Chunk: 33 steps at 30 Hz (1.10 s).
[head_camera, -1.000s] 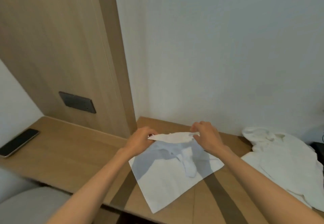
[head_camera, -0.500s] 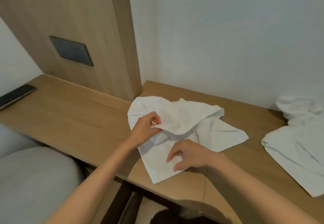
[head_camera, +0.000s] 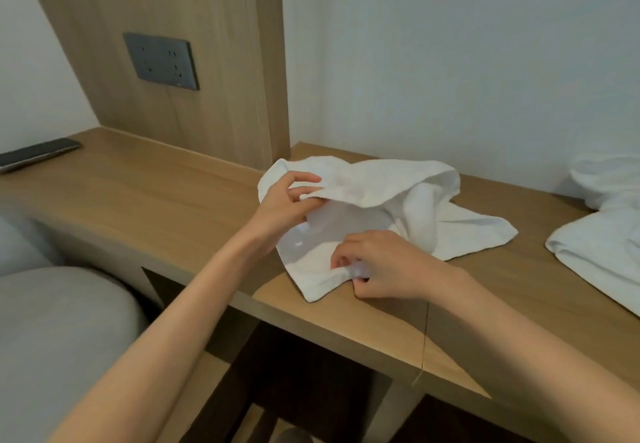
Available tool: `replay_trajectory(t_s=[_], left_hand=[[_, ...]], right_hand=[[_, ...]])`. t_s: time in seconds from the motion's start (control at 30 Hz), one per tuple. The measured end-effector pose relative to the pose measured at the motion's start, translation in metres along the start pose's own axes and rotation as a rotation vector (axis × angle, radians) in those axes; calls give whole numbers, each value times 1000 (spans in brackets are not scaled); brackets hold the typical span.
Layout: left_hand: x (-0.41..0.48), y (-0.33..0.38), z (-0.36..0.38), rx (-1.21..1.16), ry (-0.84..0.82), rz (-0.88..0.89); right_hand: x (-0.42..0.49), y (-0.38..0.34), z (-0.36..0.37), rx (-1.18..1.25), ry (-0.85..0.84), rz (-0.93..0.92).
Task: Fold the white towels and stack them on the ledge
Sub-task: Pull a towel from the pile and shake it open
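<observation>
A long desk (head_camera: 145, 200) of pale wood runs along the wall, its back edge stepping deeper to the right of a wooden panel. A dark phone (head_camera: 36, 155) lies flat at its far left end. Near the middle a white towel (head_camera: 381, 182) lies crumpled, with part of its upper edge raised off the wood and its near corner close to the front edge. Bare wood separates it from a loose pile of towels (head_camera: 602, 245) at the right, which the frame cuts off.

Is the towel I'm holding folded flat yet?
No, the towel lies crumpled on the ledge, its edge pinched by the left hand and a near corner by the right hand.
</observation>
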<state>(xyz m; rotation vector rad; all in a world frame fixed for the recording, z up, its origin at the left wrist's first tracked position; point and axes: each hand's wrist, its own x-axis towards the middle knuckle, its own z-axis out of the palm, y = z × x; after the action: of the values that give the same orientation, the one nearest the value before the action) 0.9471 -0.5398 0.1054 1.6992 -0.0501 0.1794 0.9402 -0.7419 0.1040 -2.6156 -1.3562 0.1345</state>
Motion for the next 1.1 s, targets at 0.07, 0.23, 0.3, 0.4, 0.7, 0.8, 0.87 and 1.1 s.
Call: replay_trajectory(t_s=[0.07, 0.23, 0.3, 0.4, 0.7, 0.8, 0.87, 1.1], left_hand=[[-13, 10, -2, -73, 93, -3], [-32, 50, -9, -75, 229, 166], [-38, 70, -11, -19, 257, 228], [-45, 102, -8, 50, 245, 295], [-73, 165, 9, 37, 162, 413], [-80, 167, 17, 116, 150, 377], [-86, 167, 27, 124, 172, 330], [-101, 165, 34, 104, 15, 385]], right_hand=[[-2, -10, 3, -111, 42, -12], [-11, -17, 13, -11, 247, 70], [-17, -15, 7, 126, 400, 141], [-26, -17, -19, 314, 601, 179], [-69, -52, -110, 543, 880, 106], [-73, -67, -118, 583, 911, 95], [-73, -74, -119, 561, 934, 101], [-76, -75, -118, 549, 1045, 204]])
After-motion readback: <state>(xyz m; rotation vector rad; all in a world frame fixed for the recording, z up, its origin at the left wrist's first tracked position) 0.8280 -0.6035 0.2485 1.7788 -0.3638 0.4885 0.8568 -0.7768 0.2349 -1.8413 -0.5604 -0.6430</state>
